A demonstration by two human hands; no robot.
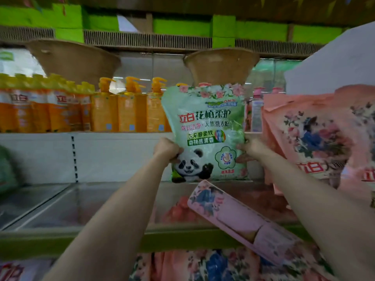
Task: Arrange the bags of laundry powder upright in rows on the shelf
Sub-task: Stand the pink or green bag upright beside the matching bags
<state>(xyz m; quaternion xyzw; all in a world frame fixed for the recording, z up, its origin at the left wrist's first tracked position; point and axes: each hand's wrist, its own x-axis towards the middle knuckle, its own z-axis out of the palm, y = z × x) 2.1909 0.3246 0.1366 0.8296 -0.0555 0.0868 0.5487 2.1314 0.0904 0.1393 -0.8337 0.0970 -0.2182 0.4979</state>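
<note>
A green bag of laundry powder [205, 126] with a panda print stands upright at the back of the steel shelf [60, 205]. My left hand [167, 149] grips its lower left edge and my right hand [248, 151] grips its lower right edge. To the right, pink flowered bags [316, 138] stand upright on the same shelf. One pink bag [239, 218] lies tilted over the shelf's front edge, between my forearms.
Orange pump bottles [105, 110] line the shelf above, with pink bottles [257, 106] further right. A green bag [8, 169] shows at the far left edge. More flowered bags [203, 264] lie below the green shelf lip [40, 242]. A white panel [334, 63] juts in at the upper right.
</note>
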